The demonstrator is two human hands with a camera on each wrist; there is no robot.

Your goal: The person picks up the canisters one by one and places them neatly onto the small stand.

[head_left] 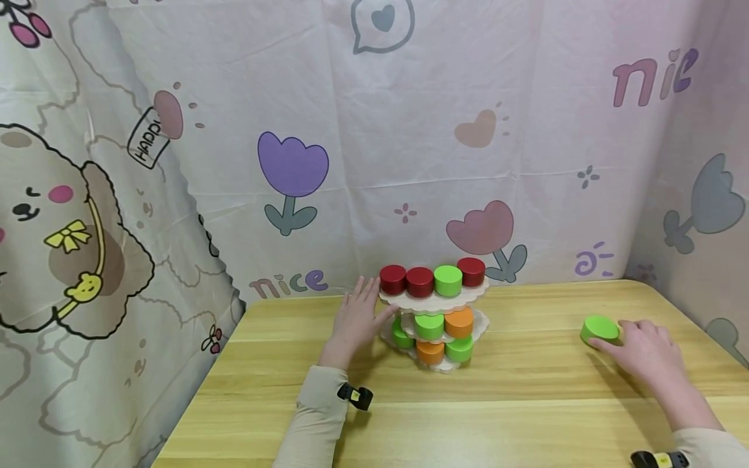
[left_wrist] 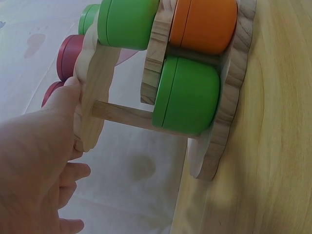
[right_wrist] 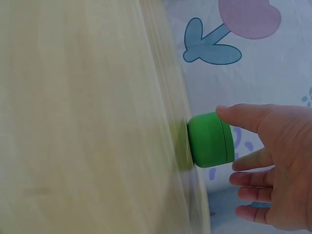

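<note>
A tiered wooden stand [head_left: 435, 304] with scalloped shelves holds several round blocks. Three red blocks [head_left: 393, 280] and one green block share its top shelf. Green and orange blocks [head_left: 459, 322] sit on the shelves below. My left hand [head_left: 357, 318] holds the stand's left end, thumb on the near edge of the top shelf; its other fingers are partly hidden. To the right, a single green block [head_left: 599, 329] sits upright on the table. My right hand [head_left: 649, 354] has thumb and index finger on opposite sides of this block, the remaining fingers apart from it.
The light wooden table [head_left: 526, 422] spans the front of the scene. A patterned cloth [head_left: 374, 130] hangs behind its far edge and at both sides. The lone green block stands near the far right edge, apart from the stand.
</note>
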